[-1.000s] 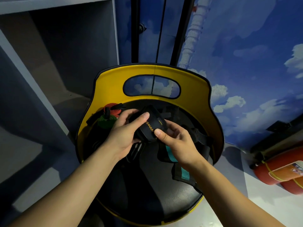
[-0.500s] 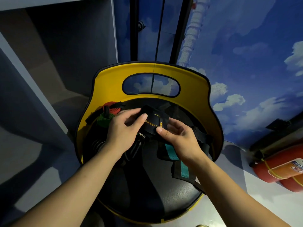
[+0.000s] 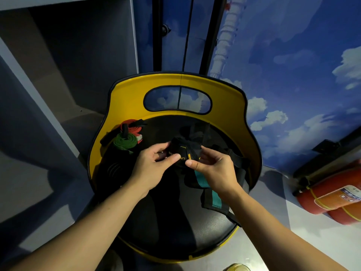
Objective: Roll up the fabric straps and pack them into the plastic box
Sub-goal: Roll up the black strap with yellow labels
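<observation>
L hand thumb and forefinger pinch the black strap at its near-left edge; thumb tip lies on the yellow lettering, the other fingers curl behind the fabric. R hand grips the same strap from the right, thumb on the front face, fingertips tucked behind and mostly hidden. Strap sits betw. the two hands, bunched, held just above the seat; its lettering is partly covered by both thumbs and can't be read. A loose end rises behind the hands, dark on dark, hard to trace.

Under the R hand lies a teal strap, black-edged, draped toward the seat's right rim; its upper part is hidden by the wrist. More black webbing to the right of the R hand, shape unclear.

At the seat's back-left: a green roll with a red roll just behind it, touching. Dark coiled item near the left rim, too dim to tell what.

Seat is black w/ a yellow back that has an oval cutout. Box can't be made out anywhere.

Far right on the floor: red extinguishers, cut off by the frame edge. Cloud-print wall behind, grey shelf at left.
</observation>
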Available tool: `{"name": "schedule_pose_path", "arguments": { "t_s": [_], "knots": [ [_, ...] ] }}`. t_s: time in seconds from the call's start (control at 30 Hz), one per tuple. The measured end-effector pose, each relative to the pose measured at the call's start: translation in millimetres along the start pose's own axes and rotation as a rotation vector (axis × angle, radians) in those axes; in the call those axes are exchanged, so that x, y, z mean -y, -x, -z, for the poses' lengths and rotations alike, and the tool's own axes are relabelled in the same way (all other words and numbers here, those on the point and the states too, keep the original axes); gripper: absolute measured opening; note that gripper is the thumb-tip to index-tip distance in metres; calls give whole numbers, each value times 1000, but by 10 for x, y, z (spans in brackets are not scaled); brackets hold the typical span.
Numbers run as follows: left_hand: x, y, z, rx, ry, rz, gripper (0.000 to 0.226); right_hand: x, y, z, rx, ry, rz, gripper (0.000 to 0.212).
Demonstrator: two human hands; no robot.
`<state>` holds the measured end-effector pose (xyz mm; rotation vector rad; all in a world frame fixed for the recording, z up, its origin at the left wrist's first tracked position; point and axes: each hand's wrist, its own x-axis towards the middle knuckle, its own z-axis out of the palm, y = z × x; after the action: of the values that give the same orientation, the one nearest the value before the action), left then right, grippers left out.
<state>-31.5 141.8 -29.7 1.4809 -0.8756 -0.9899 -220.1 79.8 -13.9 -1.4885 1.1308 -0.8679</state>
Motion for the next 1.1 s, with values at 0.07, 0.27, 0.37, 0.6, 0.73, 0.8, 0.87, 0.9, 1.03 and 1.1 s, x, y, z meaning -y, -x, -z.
{"name": "schedule_pose_path", "arguments": {
  "t_s": [0.07, 0.27, 0.37, 0.6, 0.73, 0.8, 0.87, 0.9, 1.03, 1.1],
  "knots": [
    [61, 28, -9, 14, -41, -1, 57, -52, 32, 15, 20, 63, 37, 68],
    [184, 241, -55, 20, -101, 10, 62, -271, 164, 61, 44, 304, 91, 74],
    [271, 351, -7, 82, -117, 70, 84, -339, 316, 76, 94, 398, 96, 82],
    [542, 540, 87, 186, -428, 67, 94, -627, 550, 35, 222, 576, 149, 82],
    [638, 540, 110, 192, -518, 41, 101, -702, 553, 26, 264, 595, 213, 79],
    [652, 533, 116, 180, -566, 17, 103, -698, 533, 29, 262, 611, 225, 80],
    [652, 521, 114, 163, -614, -13, 103, -718, 490, 37, 270, 623, 220, 82],
    [656, 522, 107, 158, -646, -33, 102, -721, 476, 41, 281, 636, 220, 82],
    [710, 548, 70, 140, -713, -97, 96, -761, 456, 57, 306, 675, 213, 77],
    [742, 553, 59, 129, -722, -113, 94, -779, 466, 48, 303, 688, 215, 74]
  ]
}}
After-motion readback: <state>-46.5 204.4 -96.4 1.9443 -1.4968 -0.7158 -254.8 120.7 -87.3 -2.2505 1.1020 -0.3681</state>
